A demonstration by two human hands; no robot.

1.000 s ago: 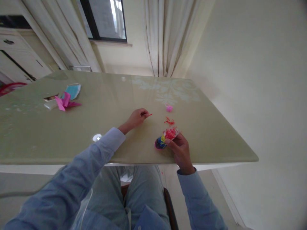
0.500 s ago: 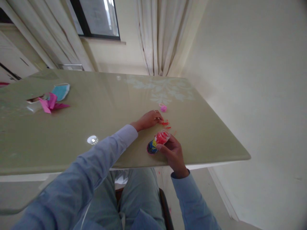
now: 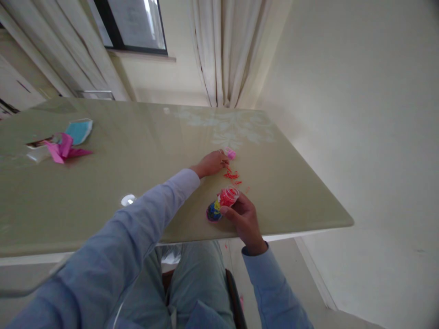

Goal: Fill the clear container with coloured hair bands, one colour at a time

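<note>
My right hand (image 3: 243,217) is wrapped round a clear open-mouthed jar (image 3: 222,203), tilted over the table, with red, yellow and dark blue contents in layers. Beyond it, several thin red bands (image 3: 232,175) lie loose on the tabletop. My left hand (image 3: 213,163) reaches in from the left, just behind the red bands and beside a small pink item (image 3: 231,154). Its fingers are bent together near the end of one red band; whether they pinch it is too small to make out.
The glossy green table (image 3: 144,137) has its near edge at my lap. A blue face mask (image 3: 79,131) and a pink folded paper (image 3: 63,148) lie at the far left. A round shiny spot (image 3: 128,199) shows beside my left sleeve. A wall rises on the right.
My left hand has moved away from me, from the red bands toward the small pink item. My right hand still holds the jar tilted. The whole view has shifted slightly.
</note>
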